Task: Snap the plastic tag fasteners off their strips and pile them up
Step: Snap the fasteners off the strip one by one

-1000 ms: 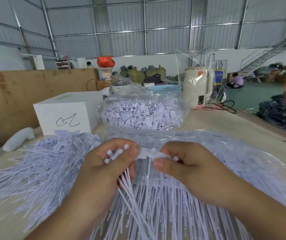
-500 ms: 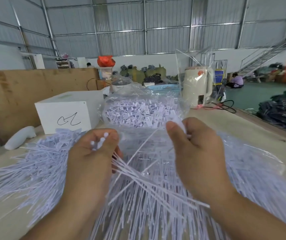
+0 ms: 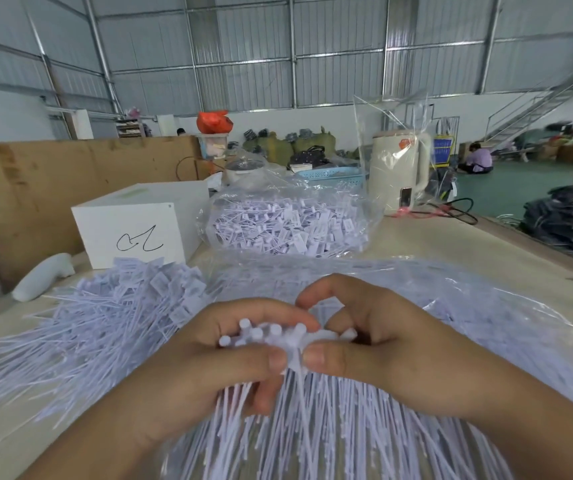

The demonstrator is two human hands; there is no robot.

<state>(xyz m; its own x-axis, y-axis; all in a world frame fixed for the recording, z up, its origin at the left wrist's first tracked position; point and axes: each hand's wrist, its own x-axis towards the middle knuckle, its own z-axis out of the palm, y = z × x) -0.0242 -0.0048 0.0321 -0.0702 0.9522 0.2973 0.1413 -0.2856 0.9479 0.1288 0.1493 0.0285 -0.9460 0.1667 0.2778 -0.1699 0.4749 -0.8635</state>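
To the left of the fingers, a pile of loose fasteners [image 3: 115,317] is spread on the table [image 3: 468,251], white tag heads heaped at its far edge. The left hand [image 3: 205,368] is curled round a strip of tag fasteners [image 3: 264,336], thumb pressed across it, round white stubs standing up just beyond the fingertips. The right hand [image 3: 375,341] is pinched on the same strip, thumb tip almost touching the left thumb, forefinger arched above. Thin tails are fanned below both hands over a clear plastic sheet [image 3: 486,306]. Beyond the fingers a clear bag of fasteners [image 3: 288,223] is seen. The pieces are judged light, thin and springy, slippery in bulk; hold is best taken at the head, close to the joint.
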